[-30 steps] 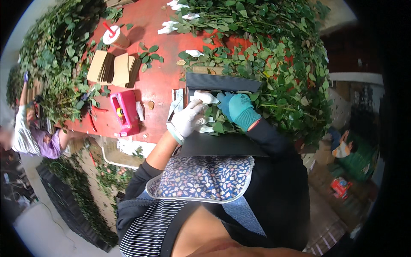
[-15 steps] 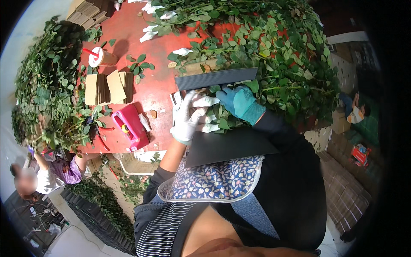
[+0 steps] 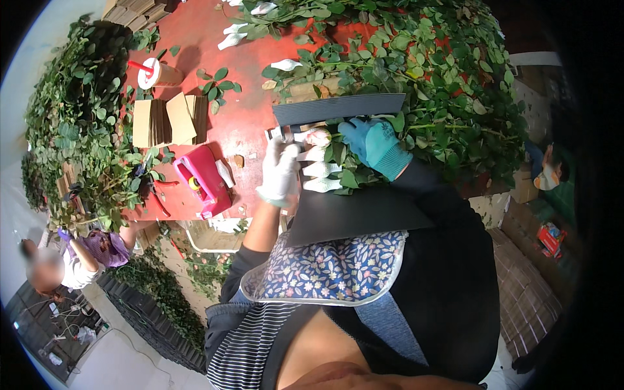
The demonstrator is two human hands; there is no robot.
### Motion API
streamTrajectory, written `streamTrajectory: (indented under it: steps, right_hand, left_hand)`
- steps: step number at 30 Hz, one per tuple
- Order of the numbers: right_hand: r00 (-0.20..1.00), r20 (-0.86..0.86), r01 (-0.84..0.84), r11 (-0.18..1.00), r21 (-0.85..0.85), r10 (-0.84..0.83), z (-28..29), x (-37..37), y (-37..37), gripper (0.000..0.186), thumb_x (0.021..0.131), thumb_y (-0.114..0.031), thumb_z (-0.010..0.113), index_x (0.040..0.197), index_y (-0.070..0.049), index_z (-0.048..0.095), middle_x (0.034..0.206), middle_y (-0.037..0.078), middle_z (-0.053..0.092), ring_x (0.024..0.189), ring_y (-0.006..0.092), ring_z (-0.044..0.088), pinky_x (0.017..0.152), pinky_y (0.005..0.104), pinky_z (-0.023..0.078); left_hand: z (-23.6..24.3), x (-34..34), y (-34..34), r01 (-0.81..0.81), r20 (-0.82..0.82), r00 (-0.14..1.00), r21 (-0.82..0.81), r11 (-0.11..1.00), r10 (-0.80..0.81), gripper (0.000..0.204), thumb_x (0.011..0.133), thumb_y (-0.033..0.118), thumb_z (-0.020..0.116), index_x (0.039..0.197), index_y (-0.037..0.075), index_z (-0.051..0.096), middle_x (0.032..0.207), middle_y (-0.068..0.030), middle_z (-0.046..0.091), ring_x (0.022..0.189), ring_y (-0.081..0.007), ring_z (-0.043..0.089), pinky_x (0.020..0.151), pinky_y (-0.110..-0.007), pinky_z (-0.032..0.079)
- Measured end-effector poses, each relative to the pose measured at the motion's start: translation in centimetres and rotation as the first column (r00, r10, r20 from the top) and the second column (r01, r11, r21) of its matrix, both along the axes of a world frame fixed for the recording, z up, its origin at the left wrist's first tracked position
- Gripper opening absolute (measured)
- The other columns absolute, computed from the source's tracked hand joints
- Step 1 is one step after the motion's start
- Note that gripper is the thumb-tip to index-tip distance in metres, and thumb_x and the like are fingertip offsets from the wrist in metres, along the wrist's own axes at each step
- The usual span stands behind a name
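My left hand (image 3: 279, 172), in a white glove, has its fingers bent together beside a pale pink rose head (image 3: 318, 137); whatever they pinch is hidden. White mesh shows between fingers and bloom. In a blue-green glove, my right hand (image 3: 374, 146) closes around the rose's stem just behind the head. Below this rose, several heads in white mesh sleeves (image 3: 321, 170) lie in a row, pointing left, their leafy stems to the right. A dark ribbed sheet (image 3: 338, 109) stands on the far side of the row, and a smooth black sheet (image 3: 357, 218) lies on the near side.
Leafy stems (image 3: 448, 97) cover the right of the red table (image 3: 244, 97). Left are brown cardboard pieces (image 3: 149, 123), a cup with a red straw (image 3: 159, 73), a pink plastic container (image 3: 203, 182) and red-handled cutters (image 3: 161, 198). Another person (image 3: 81, 263) works beside a leafy pile.
The pink rose head has come into view at the top of the row, previously covered by my left hand. That hand has shifted left off the sleeved heads. My right hand stays near the stems.
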State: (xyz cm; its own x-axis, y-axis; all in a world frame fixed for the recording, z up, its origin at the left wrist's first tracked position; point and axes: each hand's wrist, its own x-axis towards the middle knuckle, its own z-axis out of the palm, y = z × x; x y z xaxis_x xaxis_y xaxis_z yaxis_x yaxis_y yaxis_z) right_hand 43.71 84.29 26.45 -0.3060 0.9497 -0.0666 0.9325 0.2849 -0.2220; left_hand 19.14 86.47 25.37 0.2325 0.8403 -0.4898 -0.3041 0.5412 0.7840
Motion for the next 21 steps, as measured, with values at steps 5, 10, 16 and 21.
streamTrajectory:
  steps: [5,10,16,21]
  right_hand:
    - [0.998,0.049,0.027,0.999,-0.033,-0.025,1.0,-0.4,0.0,0.033,0.079,-0.019,0.068,0.108,-0.013,0.056,0.101,0.010,0.060,0.070,0.0305,0.061,0.060,0.0443,0.046]
    - [1.000,0.011,0.017,0.999,0.043,-0.017,1.3,-0.5,-0.1,0.028,0.079,-0.020,0.067,0.103,-0.011,0.055,0.098,0.010,0.059,0.069,0.0308,0.061,0.060,0.0447,0.046]
    - [0.998,-0.036,0.053,0.998,-0.025,-0.054,1.2,-0.2,0.0,0.029,0.080,-0.018,0.067,0.106,-0.012,0.056,0.099,0.011,0.061,0.078,0.0325,0.062,0.063,0.0456,0.047]
    - [0.947,-0.302,0.104,0.994,-0.045,-0.113,0.5,0.9,-0.7,0.036,0.083,-0.020,0.067,0.116,-0.012,0.055,0.111,0.012,0.062,0.092,0.0332,0.063,0.075,0.0469,0.049]
  left_hand:
    - [0.3,2.9,0.8,0.025,0.026,0.999,0.057,0.998,-0.026,0.024,0.095,0.014,0.065,0.115,0.003,0.058,0.093,-0.0019,0.061,0.074,-0.0089,0.057,0.066,-0.024,0.050]
    - [-1.3,2.5,0.5,-0.076,-0.101,0.991,0.132,0.988,0.090,0.008,0.096,0.012,0.063,0.100,0.004,0.065,0.093,-0.0018,0.063,0.073,-0.0090,0.056,0.065,-0.024,0.050]
    - [-2.7,-1.8,1.9,-0.215,-0.194,0.938,0.320,0.923,0.286,0.010,0.092,0.016,0.067,0.094,0.008,0.062,0.080,0.0022,0.058,0.068,-0.0070,0.049,0.059,-0.022,0.040]
    - [-0.3,-6.4,2.3,-0.113,-0.203,0.968,0.172,0.979,0.147,0.014,0.093,0.021,0.066,0.095,0.009,0.059,0.081,0.0020,0.055,0.067,-0.0082,0.049,0.058,-0.021,0.039]
